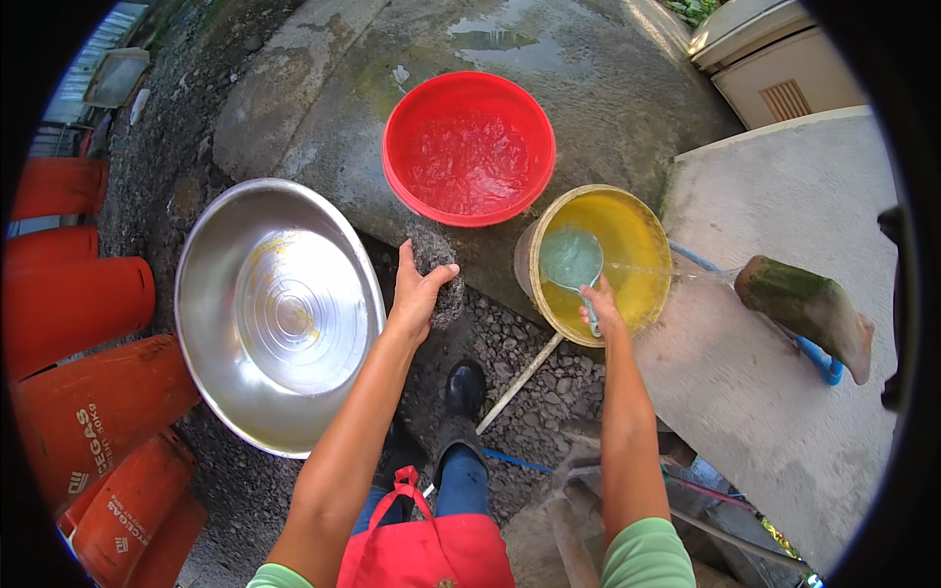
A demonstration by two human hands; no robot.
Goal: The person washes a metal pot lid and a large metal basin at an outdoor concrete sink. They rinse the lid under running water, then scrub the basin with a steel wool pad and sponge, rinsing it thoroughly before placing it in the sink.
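Note:
My left hand (413, 294) grips a grey mesh scouring pad (448, 305), thumb on top. Beside that hand, a large metal basin (206, 294) leans tilted, yellow residue on its inner bottom. My right hand (604, 307) holds the handle of a pale dipper (570, 257) inside a yellow bucket (643, 235). Cloudy, greenish-looking liquid fills the dipper. A thin stream of water (684, 272) runs toward the bucket from a mossy, stump-like piece (801, 309) at the right. Beyond both hands stands a red tub (542, 162) with rippling water in it.
Several orange gas cylinders (110, 411) line the left side. A raised concrete slab (764, 242) borders the right, with a blue pipe (820, 360) on it. A pale pole (518, 382) crosses the gravel (514, 353) near my black boots (465, 389). Wet concrete (331, 125) extends behind the tub.

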